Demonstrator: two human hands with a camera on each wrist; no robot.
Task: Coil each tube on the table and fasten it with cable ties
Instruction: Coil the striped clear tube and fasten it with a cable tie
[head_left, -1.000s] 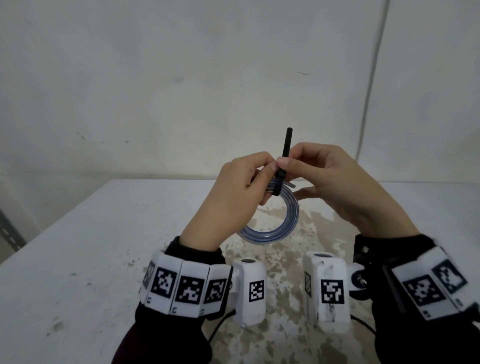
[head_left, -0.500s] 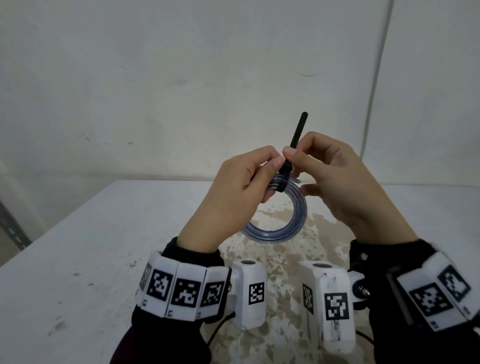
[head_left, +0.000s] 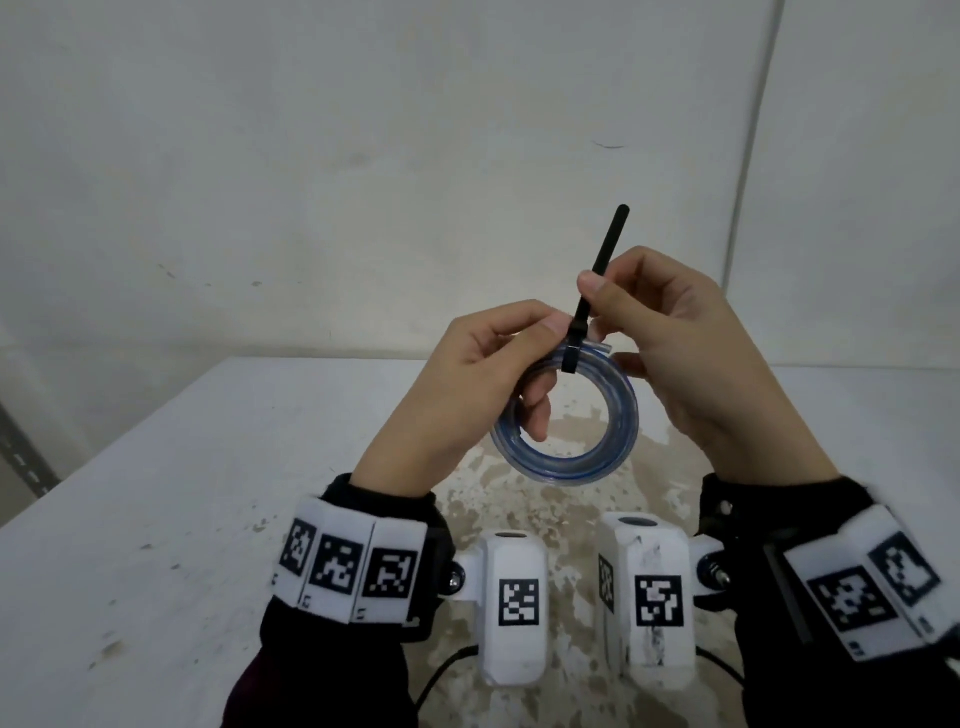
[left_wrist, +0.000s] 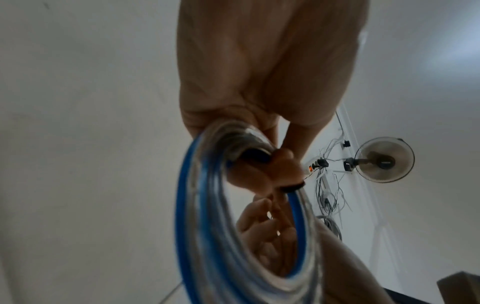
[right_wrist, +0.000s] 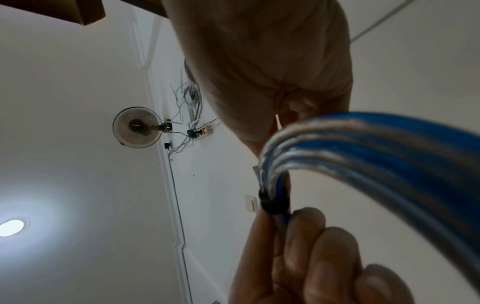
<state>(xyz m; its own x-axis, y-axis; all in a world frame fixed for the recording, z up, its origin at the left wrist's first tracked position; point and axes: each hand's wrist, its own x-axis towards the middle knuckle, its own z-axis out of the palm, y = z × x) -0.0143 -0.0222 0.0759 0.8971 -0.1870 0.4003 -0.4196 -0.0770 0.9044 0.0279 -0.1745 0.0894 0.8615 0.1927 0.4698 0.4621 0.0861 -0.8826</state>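
Fingers (head_left: 535, 332) pinching springy, light coiled tube (head_left: 571, 457) beside cable tie (head_left: 597, 280), tail nipped above by right hand (head_left: 675, 353); best gripped at binding

The right hand (head_left: 675, 353) has drawn the cable tie (head_left: 597, 283) tail farther up through its head.

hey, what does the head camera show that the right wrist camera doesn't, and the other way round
Only the head view shows the white table, both wrist bands, and the cable tie's free tail standing up from the right hand's pinch. Only the right wrist view shows a wall fan, a power strip and a ceiling light. Both show the coiled tube, the tie's band around it, and the left hand.
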